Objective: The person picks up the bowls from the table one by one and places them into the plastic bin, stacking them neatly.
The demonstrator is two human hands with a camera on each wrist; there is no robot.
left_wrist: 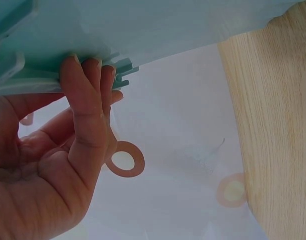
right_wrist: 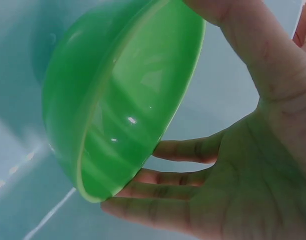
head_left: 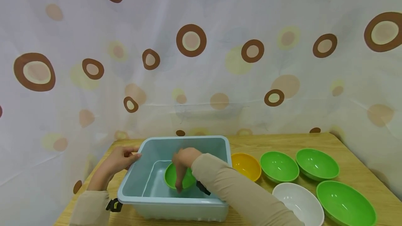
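A pale blue plastic basin (head_left: 176,201) stands on the wooden table. At its left rim is my left hand (head_left: 119,159); in the left wrist view the fingers (left_wrist: 83,110) curl up under the rim. My right hand (head_left: 186,159) reaches down inside the basin and holds a green bowl (head_left: 171,176) by its rim. Seen from the right wrist, the thumb is at one side of the bowl (right_wrist: 138,110) and the fingertips at the opposite side. The bowl is low in the basin, its inside facing the palm.
To the right of the basin sit an orange bowl (head_left: 246,166), a white bowl (head_left: 298,203) and three green bowls, one at the back (head_left: 279,166), one at the far right (head_left: 317,165) and a larger one in front (head_left: 345,203). A patterned curtain (head_left: 201,79) hangs behind the table.
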